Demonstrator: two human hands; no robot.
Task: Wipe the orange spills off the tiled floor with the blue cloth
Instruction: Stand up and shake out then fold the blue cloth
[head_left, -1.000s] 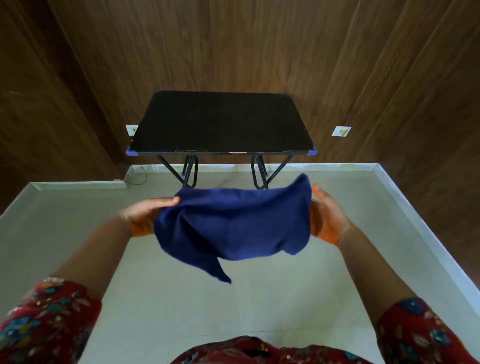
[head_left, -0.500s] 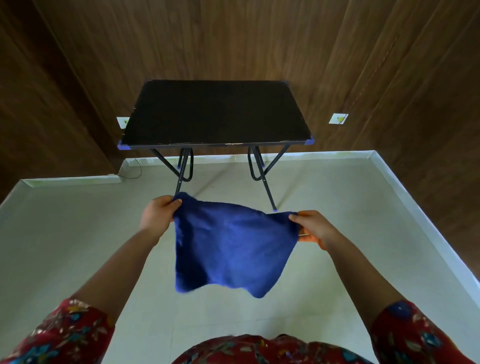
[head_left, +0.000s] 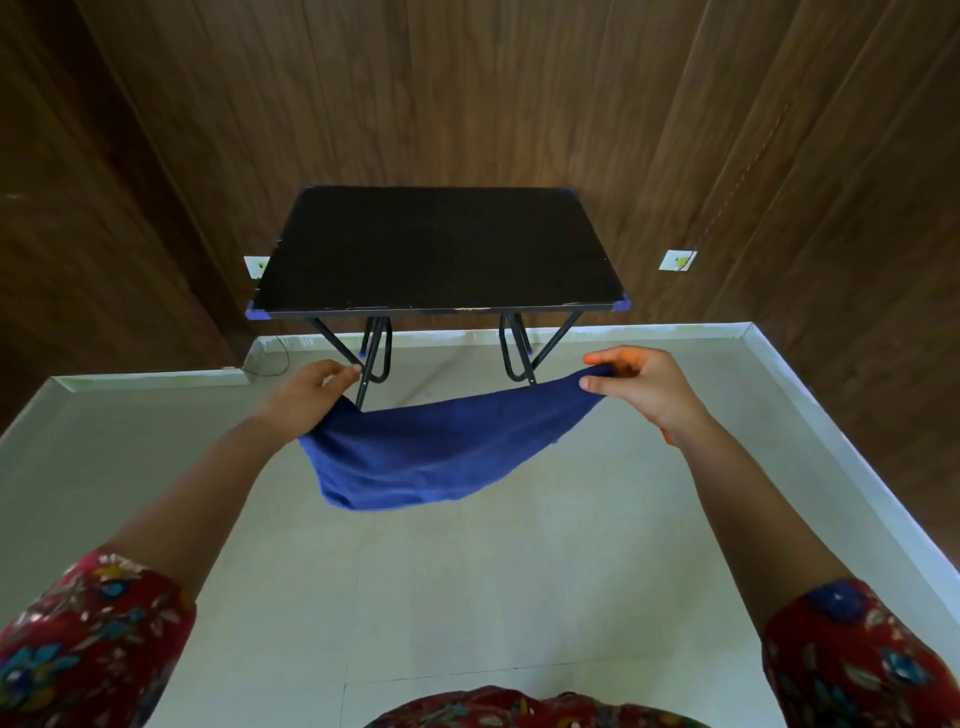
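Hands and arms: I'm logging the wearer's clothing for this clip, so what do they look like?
Both forearms are bare. Short red sleeves with a floral print in blue, teal and pale tones cover the upper arms, left sleeve and right sleeve. The right hand has orange staining on its fingertips and palm edge. No rings, watch or gloves show.

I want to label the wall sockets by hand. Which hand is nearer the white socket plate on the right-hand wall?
Right. The right hand sits below and just left of the socket plate; the left hand is far across, past the black table.
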